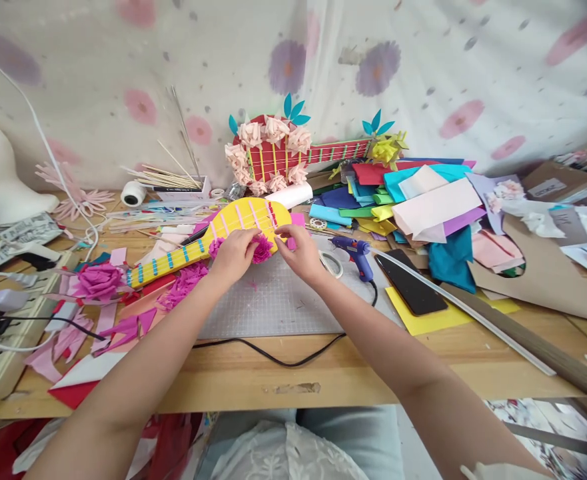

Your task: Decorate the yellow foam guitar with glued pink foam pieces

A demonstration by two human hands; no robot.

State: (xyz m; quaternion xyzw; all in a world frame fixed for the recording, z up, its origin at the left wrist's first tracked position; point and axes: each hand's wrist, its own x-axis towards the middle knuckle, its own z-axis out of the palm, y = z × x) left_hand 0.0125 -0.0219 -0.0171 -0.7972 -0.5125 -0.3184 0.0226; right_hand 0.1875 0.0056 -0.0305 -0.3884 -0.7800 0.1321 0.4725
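Note:
A yellow paper guitar [246,217] lies aslant on the grey cutting mat [273,307], with pink and red strips on its body and blue bands on its neck. Magenta paper flowers [262,249] sit along the near edge of the body. My left hand [234,257] is closed at these flowers, thumb and fingertips pinched on one. To its right, my right hand [300,253] has curved fingers, with thumb and forefinger slightly apart at the flower's right side. Part of the flowers is hidden behind my left hand.
A blue glue gun [356,253] lies right of my hands, its black cord along the table front. Beside it are a phone [410,281] and a roll of tape [331,265]. Coloured paper [433,207] is piled behind. A red paper guitar [278,157] stands at the back.

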